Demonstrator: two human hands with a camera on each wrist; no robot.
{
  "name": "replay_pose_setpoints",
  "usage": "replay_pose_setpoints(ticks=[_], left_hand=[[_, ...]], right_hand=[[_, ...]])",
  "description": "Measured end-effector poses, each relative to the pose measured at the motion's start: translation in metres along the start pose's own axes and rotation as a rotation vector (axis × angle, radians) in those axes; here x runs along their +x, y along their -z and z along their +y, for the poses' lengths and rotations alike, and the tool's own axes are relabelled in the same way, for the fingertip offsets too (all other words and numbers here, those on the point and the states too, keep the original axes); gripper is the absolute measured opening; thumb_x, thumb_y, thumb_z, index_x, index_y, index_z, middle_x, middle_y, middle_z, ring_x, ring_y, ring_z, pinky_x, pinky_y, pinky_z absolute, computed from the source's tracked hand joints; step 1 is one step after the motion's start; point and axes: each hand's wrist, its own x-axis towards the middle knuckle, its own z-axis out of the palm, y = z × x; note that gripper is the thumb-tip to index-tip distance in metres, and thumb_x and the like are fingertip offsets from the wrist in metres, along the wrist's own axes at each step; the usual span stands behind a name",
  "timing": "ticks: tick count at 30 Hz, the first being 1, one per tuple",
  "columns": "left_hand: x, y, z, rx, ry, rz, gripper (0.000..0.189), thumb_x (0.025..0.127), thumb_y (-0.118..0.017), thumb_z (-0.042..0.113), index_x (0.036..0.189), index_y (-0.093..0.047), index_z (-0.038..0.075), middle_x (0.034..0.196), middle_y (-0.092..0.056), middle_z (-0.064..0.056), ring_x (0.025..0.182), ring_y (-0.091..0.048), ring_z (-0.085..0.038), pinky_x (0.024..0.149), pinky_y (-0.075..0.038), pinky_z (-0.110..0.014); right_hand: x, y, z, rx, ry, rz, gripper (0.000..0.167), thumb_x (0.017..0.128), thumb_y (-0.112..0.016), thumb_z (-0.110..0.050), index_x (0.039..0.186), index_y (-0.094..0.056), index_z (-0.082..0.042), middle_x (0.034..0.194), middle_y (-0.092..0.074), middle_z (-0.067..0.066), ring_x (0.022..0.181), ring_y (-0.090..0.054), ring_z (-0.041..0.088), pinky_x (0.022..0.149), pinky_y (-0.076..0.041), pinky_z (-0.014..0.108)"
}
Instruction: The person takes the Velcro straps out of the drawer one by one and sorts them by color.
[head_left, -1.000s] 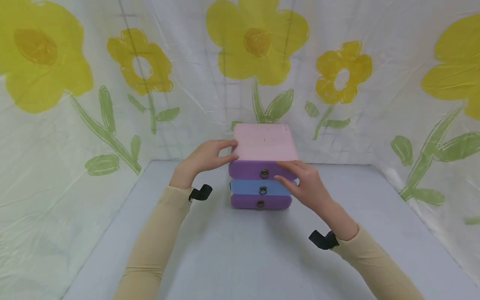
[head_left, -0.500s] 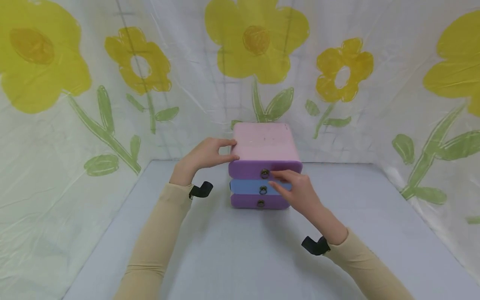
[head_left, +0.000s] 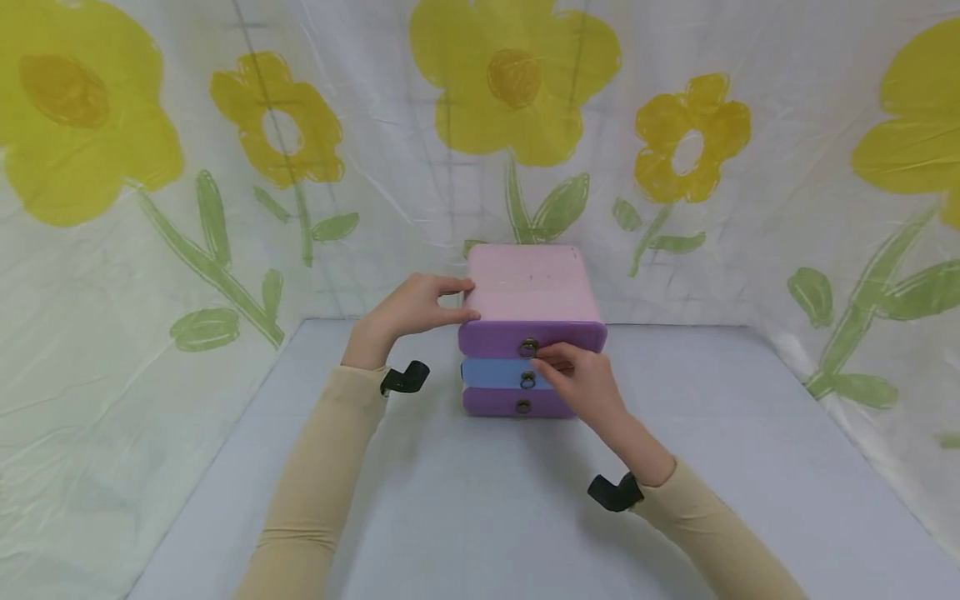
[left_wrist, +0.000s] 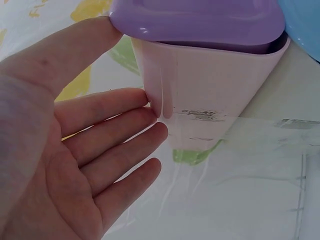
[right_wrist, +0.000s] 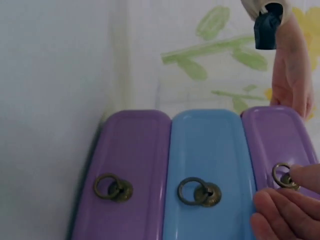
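Note:
A small drawer cabinet (head_left: 531,283) has a pink body, purple top and bottom drawers and a blue middle drawer (right_wrist: 207,150). Straight fingers of my left hand (head_left: 415,307) touch the cabinet's left side; in the left wrist view, the left hand (left_wrist: 75,150) has its thumb at the purple drawer's edge. My right hand (head_left: 585,379) is at the top purple drawer (head_left: 487,340). Its fingertips pinch at the brass ring pull (right_wrist: 281,175), which they partly cover in the right wrist view. All three drawers look closed or nearly so.
The cabinet stands on a pale table (head_left: 465,508) against a white curtain (head_left: 390,150) printed with yellow flowers. Two more ring pulls hang on the blue drawer and the bottom purple drawer (right_wrist: 130,150). Black wrist cameras (head_left: 615,492) stick out from both sleeves.
My right hand has moved left and slightly down from the top drawer's upper right edge to its ring pull, and its fingertips have come together. The left hand has stayed at the cabinet's side.

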Motion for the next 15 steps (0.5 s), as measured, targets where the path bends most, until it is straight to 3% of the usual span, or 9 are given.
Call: replay_pose_setpoints(ticks=[7,15], left_hand=[[0.0003,0.0014,0.0017,-0.004,0.004,-0.003,0.066,0.081,-0.068,0.053,0.134,-0.056,0.015,0.136,-0.056,-0.003,0.127,-0.051,-0.018,0.105,-0.043,-0.037],[0.0015,0.0033,0.0032,0.000,0.004,-0.023,0.068,0.081,-0.068,0.053,0.135,-0.055,0.014,0.137,-0.055,-0.004,0.128,-0.050,-0.019,0.106,-0.042,-0.037]], right_hand=[[0.0026,-0.0074,0.0022,0.105,-0.072,0.014,0.019,0.088,-0.069,-0.026,0.089,-0.073,-0.008,0.080,-0.074,0.004,0.070,-0.071,0.014,0.063,-0.058,0.025],[0.0037,-0.0086,0.0046,0.216,-0.101,0.004,0.020,0.088,-0.068,-0.024,0.086,-0.072,-0.005,0.077,-0.073,0.009,0.068,-0.072,0.024,0.058,-0.056,0.020]])
